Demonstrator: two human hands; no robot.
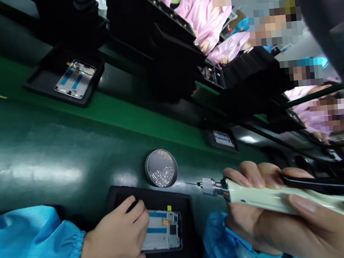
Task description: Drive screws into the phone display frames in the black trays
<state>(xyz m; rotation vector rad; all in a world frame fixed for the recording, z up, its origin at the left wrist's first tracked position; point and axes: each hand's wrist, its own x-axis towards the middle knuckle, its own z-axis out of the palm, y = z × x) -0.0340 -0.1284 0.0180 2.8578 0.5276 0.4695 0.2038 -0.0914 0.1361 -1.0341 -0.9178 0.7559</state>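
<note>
My left hand (117, 234) lies over the left end of a phone frame (159, 242), fingers bent on its far side and thumb on the near side. The frame has blue strips and a yellow tab, and sits in a black foam tray (188, 224). In my right hand (270, 224) is a pale electric screwdriver (262, 195), gripped around its body. Its thin bit points left, apart from the phone frame and beside a round metal dish (161, 169) with a dotted, perforated-looking face. The covered end of the frame is hidden.
Another phone frame (75, 79) rests in a black tray (92, 90) at the upper left. A third frame (223, 138) lies in a tray farther right. Dark stacked trays (166, 61) stand beyond the green bench (55, 143). People in pink clothing sit across from me.
</note>
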